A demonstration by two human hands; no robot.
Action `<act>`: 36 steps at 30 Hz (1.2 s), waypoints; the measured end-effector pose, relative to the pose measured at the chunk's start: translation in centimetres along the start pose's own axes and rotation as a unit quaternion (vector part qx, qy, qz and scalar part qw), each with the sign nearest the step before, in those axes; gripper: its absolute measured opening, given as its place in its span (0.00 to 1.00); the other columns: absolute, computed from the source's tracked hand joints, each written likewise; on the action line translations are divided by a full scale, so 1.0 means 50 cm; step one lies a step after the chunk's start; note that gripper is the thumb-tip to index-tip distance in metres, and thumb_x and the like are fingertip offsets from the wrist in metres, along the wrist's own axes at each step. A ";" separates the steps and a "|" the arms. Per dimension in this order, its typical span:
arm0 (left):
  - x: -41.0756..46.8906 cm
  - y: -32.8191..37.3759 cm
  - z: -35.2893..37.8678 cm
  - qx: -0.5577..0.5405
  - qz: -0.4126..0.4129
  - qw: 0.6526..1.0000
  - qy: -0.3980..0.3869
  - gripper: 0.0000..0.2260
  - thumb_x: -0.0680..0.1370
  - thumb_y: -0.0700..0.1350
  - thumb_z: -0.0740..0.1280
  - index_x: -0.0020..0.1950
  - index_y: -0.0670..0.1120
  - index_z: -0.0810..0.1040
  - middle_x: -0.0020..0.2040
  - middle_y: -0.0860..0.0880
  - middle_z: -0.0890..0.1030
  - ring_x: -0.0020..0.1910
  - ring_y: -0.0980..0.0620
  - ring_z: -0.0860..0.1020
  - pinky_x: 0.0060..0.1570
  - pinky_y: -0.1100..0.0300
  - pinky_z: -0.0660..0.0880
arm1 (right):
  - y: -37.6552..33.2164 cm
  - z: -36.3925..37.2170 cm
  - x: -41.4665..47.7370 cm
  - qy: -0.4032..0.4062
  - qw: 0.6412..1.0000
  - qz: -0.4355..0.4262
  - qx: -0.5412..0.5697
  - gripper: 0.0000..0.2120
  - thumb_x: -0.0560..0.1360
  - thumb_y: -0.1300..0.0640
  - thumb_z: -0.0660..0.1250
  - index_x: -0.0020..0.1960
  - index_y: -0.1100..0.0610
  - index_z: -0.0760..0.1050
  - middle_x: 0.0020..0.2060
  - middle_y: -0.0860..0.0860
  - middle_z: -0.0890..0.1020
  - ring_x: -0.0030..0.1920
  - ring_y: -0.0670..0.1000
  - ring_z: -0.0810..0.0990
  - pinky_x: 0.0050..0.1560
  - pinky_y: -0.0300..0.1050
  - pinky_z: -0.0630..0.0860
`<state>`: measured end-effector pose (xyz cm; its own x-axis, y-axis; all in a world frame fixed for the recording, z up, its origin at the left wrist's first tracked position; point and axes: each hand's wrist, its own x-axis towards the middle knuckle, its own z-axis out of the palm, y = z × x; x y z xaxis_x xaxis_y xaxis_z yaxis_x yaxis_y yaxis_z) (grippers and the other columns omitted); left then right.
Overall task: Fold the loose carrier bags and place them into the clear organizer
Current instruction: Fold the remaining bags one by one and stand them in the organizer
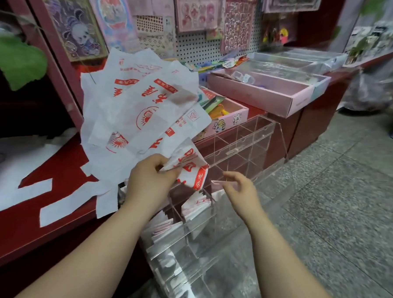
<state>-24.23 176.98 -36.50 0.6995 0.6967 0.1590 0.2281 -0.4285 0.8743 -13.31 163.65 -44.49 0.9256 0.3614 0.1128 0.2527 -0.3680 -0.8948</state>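
Bag (191, 169) is pinched by left hand (150, 179), with right hand (241, 192) relaxed beside it.

Loose bags (143, 105) lie left of organizer (241, 146).

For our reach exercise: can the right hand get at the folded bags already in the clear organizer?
Probably yes: the right hand is empty and sits just beside the folded bags, which stick up from the clear organizer with nothing between them.

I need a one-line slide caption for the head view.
Left hand holds a folded carrier bag over the clear organizer; right hand hovers open.
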 end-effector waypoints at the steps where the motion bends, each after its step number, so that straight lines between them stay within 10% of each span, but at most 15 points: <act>1: 0.002 0.002 0.009 0.016 0.008 1.000 0.003 0.11 0.73 0.43 0.69 0.31 0.50 0.72 0.30 0.53 0.75 0.33 0.51 0.72 0.33 0.60 0.66 | 0.014 0.004 0.003 -0.007 0.997 -0.008 -0.082 0.13 0.76 0.63 0.62 0.59 0.53 0.76 0.58 0.52 0.77 0.63 0.51 0.69 0.65 0.43 0.62; 8: 0.001 0.001 0.074 0.064 0.054 0.996 0.015 0.10 0.75 0.45 0.66 0.34 0.52 0.72 0.32 0.55 0.74 0.34 0.51 0.72 0.32 0.61 0.65 | 0.026 0.008 0.013 -0.075 0.965 -0.052 -0.246 0.23 0.76 0.62 0.55 0.71 0.52 0.62 0.67 0.50 0.69 0.72 0.48 0.56 0.71 0.43 0.44; 16: -0.005 -0.022 0.162 0.119 0.050 0.991 -0.040 0.05 0.77 0.40 0.62 0.45 0.45 0.77 0.40 0.45 0.80 0.41 0.43 0.76 0.36 0.56 0.67 | 0.055 -0.012 0.013 -0.030 0.996 -0.033 -0.078 0.24 0.69 0.74 0.55 0.63 0.60 0.68 0.38 0.42 0.73 0.54 0.53 0.71 0.63 0.47 0.63; 27: 0.019 -0.059 0.224 0.108 -0.006 0.986 -0.124 0.08 0.75 0.44 0.66 0.54 0.47 0.77 0.43 0.50 0.80 0.45 0.47 0.79 0.48 0.50 0.76 | 0.059 -0.016 0.022 0.019 0.995 0.009 0.095 0.22 0.70 0.76 0.54 0.53 0.53 0.68 0.47 0.45 0.74 0.51 0.45 0.72 0.45 0.23 0.66; 36: 0.012 -0.065 0.219 0.217 0.038 0.964 -0.151 0.13 0.79 0.44 0.60 0.62 0.47 0.74 0.58 0.49 0.78 0.57 0.47 0.75 0.56 0.55 0.72 | 0.058 -0.018 0.022 0.039 0.997 0.010 0.066 0.20 0.71 0.74 0.55 0.58 0.59 0.73 0.51 0.47 0.73 0.54 0.43 0.70 0.52 0.29 0.62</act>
<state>-17.13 172.49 -44.26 0.8757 0.4825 0.0180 0.3838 -0.7181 0.5805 -11.32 162.18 -46.58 0.9505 0.2855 0.1223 0.1990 -0.2575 -0.9456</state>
